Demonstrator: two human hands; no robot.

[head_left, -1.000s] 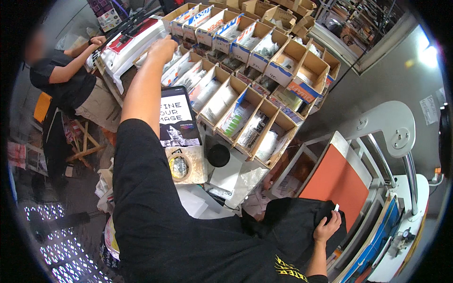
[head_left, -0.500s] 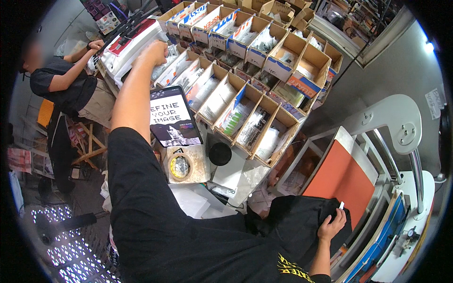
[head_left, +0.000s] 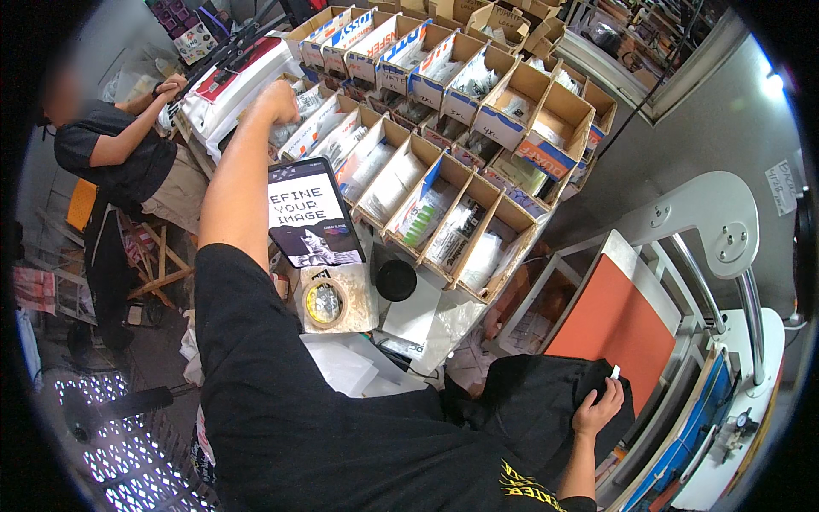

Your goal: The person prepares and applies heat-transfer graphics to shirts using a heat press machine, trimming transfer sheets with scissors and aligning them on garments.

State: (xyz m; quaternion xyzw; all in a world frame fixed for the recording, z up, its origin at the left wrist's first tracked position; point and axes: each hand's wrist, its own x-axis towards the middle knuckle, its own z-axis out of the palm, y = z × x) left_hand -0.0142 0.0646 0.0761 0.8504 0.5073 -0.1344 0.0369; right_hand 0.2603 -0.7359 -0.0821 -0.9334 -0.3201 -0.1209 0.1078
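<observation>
My left hand [head_left: 278, 102] reaches far out over the upper left end of the rows of cardboard bins [head_left: 409, 162]. Its fingers curl down into a bin of small clear plastic packets [head_left: 309, 104], and the bin wall hides the fingertips. At lower right my right hand [head_left: 599, 408] grips the edge of a black garment [head_left: 533, 397], fingers bent against the cloth. Just beyond its fingertips a small white tag [head_left: 614, 373] stands out. The garment partly covers the orange-red platen [head_left: 618, 320] of a press.
A tablet [head_left: 314, 213] leans below my left forearm, by a roll of tape [head_left: 325, 303] and a black round lid [head_left: 396, 280]. The white press arm [head_left: 704, 218] rises at right. Another person [head_left: 111, 145] sits at far left beside a white machine [head_left: 243, 85].
My left hand has shifted slightly left and down over the bins. My right hand stays on the black garment.
</observation>
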